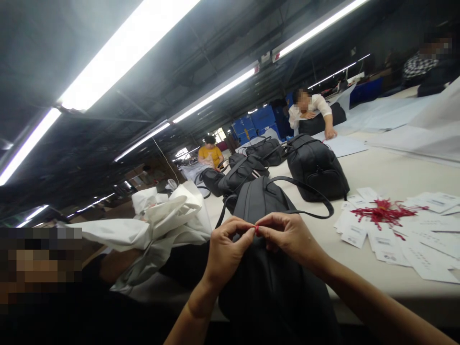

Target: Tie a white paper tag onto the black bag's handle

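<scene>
Both hands meet over a black bag (264, 199) that lies at the table's near edge. Thumb and forefinger of my left hand (230, 244) pinch a small red string (256, 230). From the other side, my right hand (291, 237) pinches the same red string. Only a short bit of it shows between the fingertips; its ends are hidden. A black strap (319, 213) of the bag loops out to the right, behind my right hand.
On the right lie white tags (388, 249) with a bundle of red strings (384, 213). More black bags (316, 167) stand farther along the table (381, 167). At left, a person in dark clothes is beside white cloth (168, 215). Other people work farther back.
</scene>
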### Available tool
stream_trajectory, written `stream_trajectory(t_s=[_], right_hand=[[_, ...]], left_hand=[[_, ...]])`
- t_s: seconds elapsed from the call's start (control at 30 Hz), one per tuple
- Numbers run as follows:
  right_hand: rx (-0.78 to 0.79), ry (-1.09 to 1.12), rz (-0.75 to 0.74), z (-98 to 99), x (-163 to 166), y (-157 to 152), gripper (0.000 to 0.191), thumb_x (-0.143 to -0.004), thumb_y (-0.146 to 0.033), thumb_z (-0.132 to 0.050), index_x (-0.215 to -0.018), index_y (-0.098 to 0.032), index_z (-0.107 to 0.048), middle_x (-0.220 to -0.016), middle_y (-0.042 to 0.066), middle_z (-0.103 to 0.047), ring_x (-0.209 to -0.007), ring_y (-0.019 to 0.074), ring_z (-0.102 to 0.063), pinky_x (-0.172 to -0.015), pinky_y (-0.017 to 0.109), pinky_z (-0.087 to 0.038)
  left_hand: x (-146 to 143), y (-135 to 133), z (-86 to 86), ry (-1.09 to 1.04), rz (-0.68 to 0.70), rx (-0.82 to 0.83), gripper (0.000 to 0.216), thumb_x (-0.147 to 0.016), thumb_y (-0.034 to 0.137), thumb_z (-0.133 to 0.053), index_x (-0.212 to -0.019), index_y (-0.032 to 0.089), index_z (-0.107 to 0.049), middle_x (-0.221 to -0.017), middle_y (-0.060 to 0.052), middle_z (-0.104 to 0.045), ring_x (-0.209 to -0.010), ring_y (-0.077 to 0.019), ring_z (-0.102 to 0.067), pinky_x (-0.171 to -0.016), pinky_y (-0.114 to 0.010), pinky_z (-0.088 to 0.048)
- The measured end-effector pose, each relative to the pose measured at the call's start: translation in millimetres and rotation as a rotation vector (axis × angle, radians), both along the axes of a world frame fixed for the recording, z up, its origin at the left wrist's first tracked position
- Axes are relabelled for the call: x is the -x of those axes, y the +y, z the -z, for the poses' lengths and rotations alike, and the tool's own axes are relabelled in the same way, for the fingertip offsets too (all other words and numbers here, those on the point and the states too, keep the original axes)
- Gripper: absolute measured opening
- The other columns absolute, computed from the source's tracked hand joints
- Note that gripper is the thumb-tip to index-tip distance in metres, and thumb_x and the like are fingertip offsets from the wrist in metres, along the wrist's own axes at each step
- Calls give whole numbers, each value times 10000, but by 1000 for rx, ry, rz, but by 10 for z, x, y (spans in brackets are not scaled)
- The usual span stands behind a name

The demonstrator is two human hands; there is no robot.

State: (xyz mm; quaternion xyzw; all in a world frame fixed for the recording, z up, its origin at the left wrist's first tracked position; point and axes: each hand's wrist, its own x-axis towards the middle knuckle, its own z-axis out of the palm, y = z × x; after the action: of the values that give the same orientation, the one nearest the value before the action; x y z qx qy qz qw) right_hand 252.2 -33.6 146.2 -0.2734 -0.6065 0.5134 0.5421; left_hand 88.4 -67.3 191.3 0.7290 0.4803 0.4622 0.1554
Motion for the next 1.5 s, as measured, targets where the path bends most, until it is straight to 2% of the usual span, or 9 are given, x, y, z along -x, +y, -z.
stream_trajectory(t_s=[0.17, 0.23, 0.33, 0.53, 0.7, 0.8, 1.0, 1.23, 1.5], right_hand=[[-282, -176, 167, 45, -86, -103, 193, -902, -334, -605, -959, -201, -733, -783, 27, -720, -671, 157, -663, -598, 241, -508], [-406, -214, 216, 57, -110, -135, 152, -904, -252, -595, -946, -212, -735, -876, 37, -727, -793, 174, -674, -704, 260, -518], [-477, -234, 273, 58, -108, -146, 130, -884, -169, -603, -889, -203, -728, -867, 30, -707, -791, 163, -658, -720, 261, -497], [-469, -246, 261, 64, -38, -109, 134, -872, -134, -606, -895, -192, -725, -802, 3, -625, -683, 119, -593, -622, 236, -441], [-477, -185, 228, 91, 9, -113, 130, -874, -142, -609, -891, -190, -729, -914, 32, -636, -773, 136, -617, -683, 240, -473], [-446, -195, 233, 81, 34, -109, 111, -882, -163, -618, -844, -179, -720, -842, 24, -667, -744, 138, -627, -681, 243, -465], [-356, -201, 212, 59, 57, -97, 150, -922, -241, -583, -915, -187, -723, -824, 15, -697, -747, 136, -633, -667, 230, -443], [-435, -160, 226, 74, 125, -78, 200, -929, -230, -579, -961, -226, -776, -796, 16, -690, -709, 127, -617, -652, 224, -441], [-256, 16, 148, 93, 207, -19, 193, -899, -357, -642, -970, -257, -791, -874, 21, -753, -810, 165, -678, -735, 238, -500]], left_hand=[[-13, 6, -8, -148, 2, 148, 180, -802, 339, -712, -784, 161, -738, -813, -35, -685, -756, -152, -623, -719, -235, -482], [-10, 5, -4, -138, -1, 151, 179, -802, 340, -712, -787, 163, -741, -812, -36, -685, -778, -157, -625, -739, -237, -481], [-9, 0, 0, -121, 11, 155, 177, -813, 340, -704, -792, 168, -739, -812, -36, -682, -796, -159, -623, -751, -236, -475], [-15, -21, 4, -143, 41, 173, 179, -815, 344, -705, -796, 166, -716, -815, -23, -649, -783, -144, -604, -724, -220, -462], [13, -3, 15, -126, 54, 179, 194, -830, 360, -687, -792, 171, -704, -807, -21, -642, -776, -143, -598, -711, -218, -456], [43, 34, 21, -103, 76, 163, 194, -826, 369, -690, -795, 178, -709, -798, -16, -642, -770, -141, -602, -712, -211, -457], [73, 65, 53, -55, 68, 78, 181, -823, 366, -679, -790, 191, -714, -790, -10, -650, -760, -145, -626, -698, -203, -475], [59, 22, 73, 56, -12, -126, 116, -843, 304, -667, -781, 212, -699, -789, 11, -646, -752, -124, -630, -710, -188, -470], [98, 46, 64, -18, -30, -111, 115, -832, 323, -681, -799, 215, -708, -798, 18, -656, -760, -118, -634, -709, -167, -480]])
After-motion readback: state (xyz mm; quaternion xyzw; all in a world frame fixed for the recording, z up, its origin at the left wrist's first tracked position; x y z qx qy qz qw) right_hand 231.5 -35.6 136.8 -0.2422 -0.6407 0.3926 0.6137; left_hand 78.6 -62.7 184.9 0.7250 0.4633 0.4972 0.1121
